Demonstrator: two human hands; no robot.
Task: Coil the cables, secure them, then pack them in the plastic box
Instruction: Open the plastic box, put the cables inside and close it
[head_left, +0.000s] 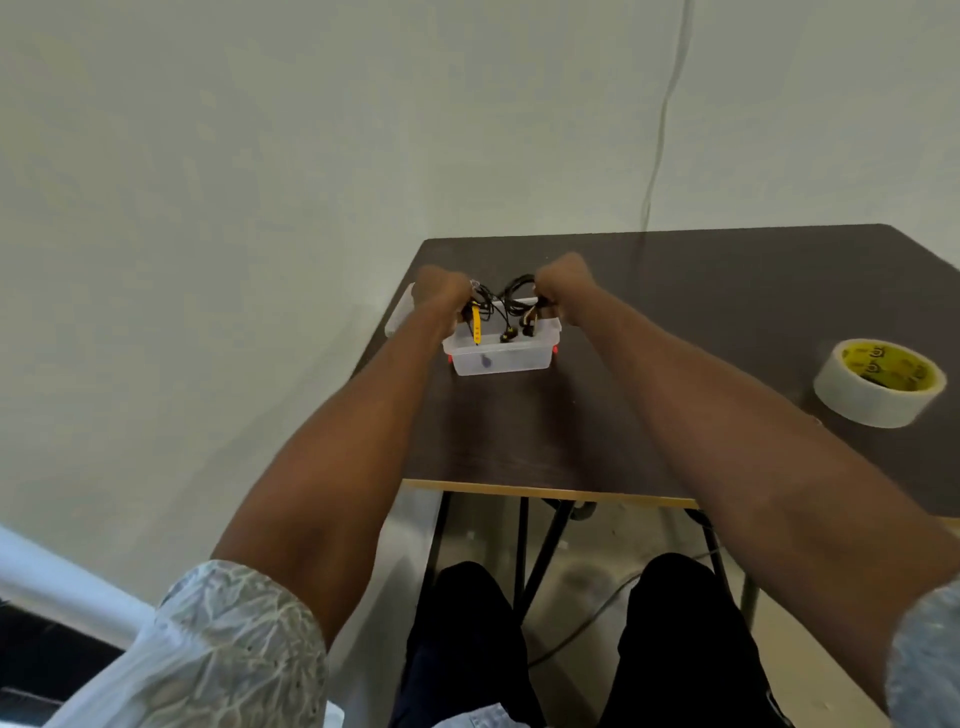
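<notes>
Head view: at frame centre, left hand (439, 293) and right hand (563, 283) each grip tangled black cables (511, 301) above a clear plastic box (501, 358) on the dark worktop (675, 322).

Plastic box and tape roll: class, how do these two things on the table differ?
The plastic box is clear and rectangular; the tape roll is a whitish ring with a yellow core. The box sits under both hands, with black cables hanging into it; the tape roll lies untouched at the right. Both rest on the dark table.
</notes>
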